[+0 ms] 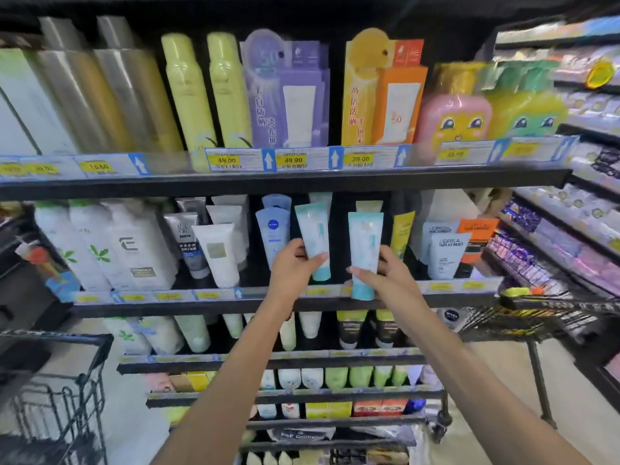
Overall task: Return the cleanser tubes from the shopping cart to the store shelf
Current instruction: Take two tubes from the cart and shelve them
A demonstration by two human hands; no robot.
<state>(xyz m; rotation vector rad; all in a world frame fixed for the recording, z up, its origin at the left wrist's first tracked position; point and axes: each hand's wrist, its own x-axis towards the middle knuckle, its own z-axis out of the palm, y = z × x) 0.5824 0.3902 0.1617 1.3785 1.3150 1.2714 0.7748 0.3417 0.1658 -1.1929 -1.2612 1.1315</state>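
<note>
Now shelving | left hand (pixel 291 263) pinching tube (pixel 312 236) | right hand (pixel 382 271) gripping second tube (pixel 364 253) | seat both caps-down behind shelf (pixel 302 303) lip, upright, between neighbours.

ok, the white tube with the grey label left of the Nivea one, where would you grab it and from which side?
Pinch the white tube across its flat upper body, coming from the front. It stands cap-down, leaning back, at the front of its row on the shelf; the grey MEN tube crowds its left, so side access looks tight. Both hands are occupied with teal tubes right now.
</note>
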